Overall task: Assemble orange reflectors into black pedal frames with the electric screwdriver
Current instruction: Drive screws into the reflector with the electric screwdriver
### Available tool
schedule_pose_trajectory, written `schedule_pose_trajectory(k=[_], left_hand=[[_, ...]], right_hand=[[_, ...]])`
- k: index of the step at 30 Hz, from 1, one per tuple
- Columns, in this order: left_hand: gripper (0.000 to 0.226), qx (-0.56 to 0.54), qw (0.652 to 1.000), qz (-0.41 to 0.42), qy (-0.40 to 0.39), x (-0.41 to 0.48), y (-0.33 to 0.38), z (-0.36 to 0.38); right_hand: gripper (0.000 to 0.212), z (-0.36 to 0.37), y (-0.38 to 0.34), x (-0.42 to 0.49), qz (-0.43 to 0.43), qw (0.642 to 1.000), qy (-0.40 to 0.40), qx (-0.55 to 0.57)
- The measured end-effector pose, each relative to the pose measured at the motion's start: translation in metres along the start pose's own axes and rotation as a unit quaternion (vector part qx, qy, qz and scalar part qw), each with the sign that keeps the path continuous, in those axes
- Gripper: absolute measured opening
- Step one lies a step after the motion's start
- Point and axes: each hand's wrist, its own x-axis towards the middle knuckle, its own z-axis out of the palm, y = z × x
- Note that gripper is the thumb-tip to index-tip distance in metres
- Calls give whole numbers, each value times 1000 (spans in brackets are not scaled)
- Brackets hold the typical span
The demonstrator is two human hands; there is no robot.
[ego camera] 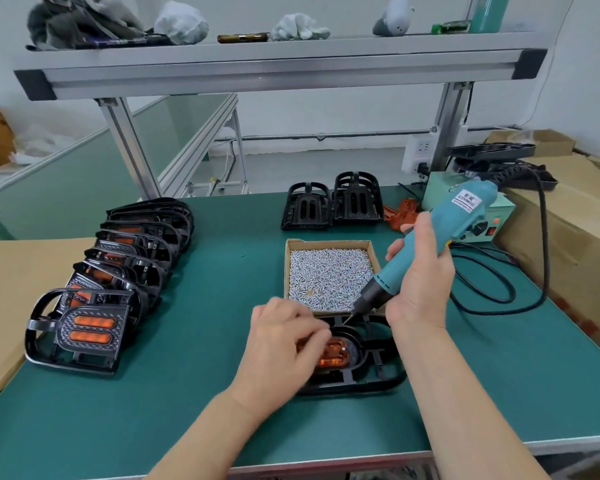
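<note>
Near the front edge of the green bench (205,393), the left hand (281,344), fingers curled, pins the translucent orange plastic reflector (333,355) in the black plastic pedal frame (378,375), while the right hand (420,282) grips the teal electric screwdriver (440,233), its bit slanting down just beyond.

A small factory assembly station: a green-matted bench (222,289) under an aluminium-profile shelf (281,64), an open carton of screws (329,275), finished pedals (132,258) lined in a row, cardboard boxes (575,244) alongside, work gloves (298,27) above.
</note>
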Motion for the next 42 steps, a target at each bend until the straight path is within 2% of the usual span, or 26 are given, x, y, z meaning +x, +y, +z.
schedule_pose_trajectory(k=[2,5,8,11,18,23,28,35,39,42], left_hand=[[12,36,999,-31,-13,27,-6,-1],[19,116,985,-66,-109,65,-13,2],[22,159,968,-45,-189,89,-17,12],[21,171,956,-17,-238,99,-17,20],[11,203,954,59,-214,99,-21,26],[13,157,972,18,-172,88,-28,28],[12,161,961,11,-225,94,-26,27],[21,150,959,15,-240,95,-32,18],[17,125,938,5,-323,106,-31,6],[10,123,930,10,-347,110,-26,8]], right_hand=[[26,-3,0,3,16,1000,8,21],[19,-5,0,5,18,1000,14,10],[16,-5,1,6,19,1000,18,-2],[15,-6,1,6,18,1000,20,2],[14,-7,2,9,25,999,31,1],[14,-7,5,5,21,999,27,-9],[14,-10,4,2,19,999,36,-6],[16,-10,2,-1,20,999,38,0],[16,-13,1,0,19,999,47,3],[15,-12,2,-3,17,999,45,-9]])
